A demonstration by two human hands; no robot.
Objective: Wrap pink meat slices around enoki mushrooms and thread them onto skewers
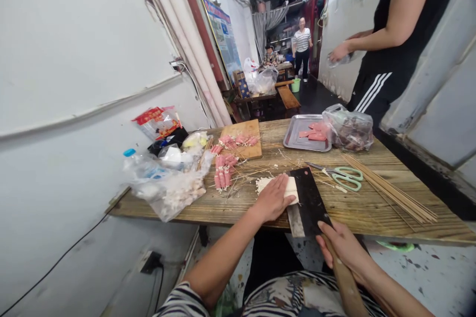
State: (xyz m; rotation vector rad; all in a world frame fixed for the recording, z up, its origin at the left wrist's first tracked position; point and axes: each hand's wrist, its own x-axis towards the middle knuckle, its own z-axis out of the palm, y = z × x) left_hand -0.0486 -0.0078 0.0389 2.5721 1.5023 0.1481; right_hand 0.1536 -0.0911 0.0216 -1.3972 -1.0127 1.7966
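left hand flat on mushrooms

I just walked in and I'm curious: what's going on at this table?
The left hand rests on a bundle of white, enoki-like mushrooms, while the right hand holds a cleaver, its blade at their right end. Pink rolls lie on and beside a cutting board to the left; pink slices sit in a metal tray farther back.
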